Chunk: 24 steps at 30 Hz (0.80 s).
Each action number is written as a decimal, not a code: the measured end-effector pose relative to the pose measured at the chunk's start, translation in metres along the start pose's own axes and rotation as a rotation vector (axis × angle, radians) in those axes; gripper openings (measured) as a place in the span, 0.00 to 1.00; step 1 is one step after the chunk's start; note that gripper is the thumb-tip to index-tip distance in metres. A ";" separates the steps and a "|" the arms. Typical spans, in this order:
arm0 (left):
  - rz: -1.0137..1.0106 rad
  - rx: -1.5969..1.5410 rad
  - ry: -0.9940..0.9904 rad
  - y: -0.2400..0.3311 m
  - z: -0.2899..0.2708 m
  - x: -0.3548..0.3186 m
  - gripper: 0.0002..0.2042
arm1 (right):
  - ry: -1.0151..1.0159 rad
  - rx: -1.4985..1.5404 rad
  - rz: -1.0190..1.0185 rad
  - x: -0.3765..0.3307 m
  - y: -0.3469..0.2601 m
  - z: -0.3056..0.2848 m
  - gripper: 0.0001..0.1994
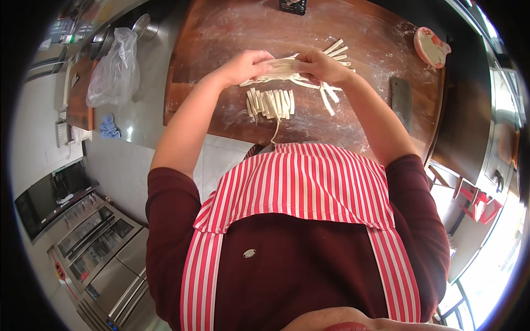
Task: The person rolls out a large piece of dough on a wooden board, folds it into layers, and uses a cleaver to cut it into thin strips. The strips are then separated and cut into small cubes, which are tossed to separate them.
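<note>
Over the floured wooden board (221, 30), my left hand (247, 66) and my right hand (321, 65) hold a flat bundle of pale dough strips (282, 67) stretched between them. The fingers of both hands are closed round its ends. Loose strips (329, 99) lie beneath and beyond my right hand, fanned out on the board. Nearer to me sits a separate row of cut dough strips (270, 103), side by side. One thin strand from it hangs toward the board's front edge.
On the right of the board lie a grey cleaver blade (401, 102) and a red-and-white bowl (432, 48) with flour. A black object (292, 6) stands at the far edge. Left, a metal counter carries a clear plastic bag (117, 69) and a blue cloth (110, 127).
</note>
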<state>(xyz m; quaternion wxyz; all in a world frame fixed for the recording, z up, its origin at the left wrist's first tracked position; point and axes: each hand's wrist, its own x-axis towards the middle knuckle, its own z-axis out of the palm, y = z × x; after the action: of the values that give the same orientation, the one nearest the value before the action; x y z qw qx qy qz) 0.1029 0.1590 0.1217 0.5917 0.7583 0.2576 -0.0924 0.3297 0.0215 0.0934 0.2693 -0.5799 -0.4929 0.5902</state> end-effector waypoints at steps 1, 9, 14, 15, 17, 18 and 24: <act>-0.016 0.199 0.078 -0.018 0.006 0.001 0.15 | 0.028 -0.174 0.049 0.007 -0.005 0.002 0.16; -0.073 1.039 0.179 -0.059 0.022 0.018 0.26 | 0.289 -0.735 0.121 0.032 0.034 0.014 0.15; -0.058 1.026 0.173 -0.056 0.015 0.011 0.27 | 0.235 -0.659 -0.085 0.028 0.052 -0.005 0.18; -0.072 1.009 0.160 -0.055 0.013 0.011 0.27 | 0.219 -0.631 -0.020 0.026 0.052 -0.014 0.17; -0.045 0.965 0.207 -0.061 0.014 0.011 0.27 | 0.188 -0.577 0.114 0.017 0.053 -0.032 0.15; -0.029 0.941 0.229 -0.065 0.014 0.011 0.27 | 0.219 -0.602 0.089 0.012 0.054 -0.039 0.12; -0.070 0.997 0.273 -0.058 0.009 -0.003 0.29 | 0.167 -0.027 0.111 -0.035 0.008 -0.068 0.10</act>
<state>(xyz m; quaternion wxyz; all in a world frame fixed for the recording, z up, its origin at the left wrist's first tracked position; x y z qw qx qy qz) 0.0724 0.1595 0.0714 0.1161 0.9441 0.2825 -0.1240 0.4030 0.0059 0.1122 0.2687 -0.6569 -0.4438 0.5471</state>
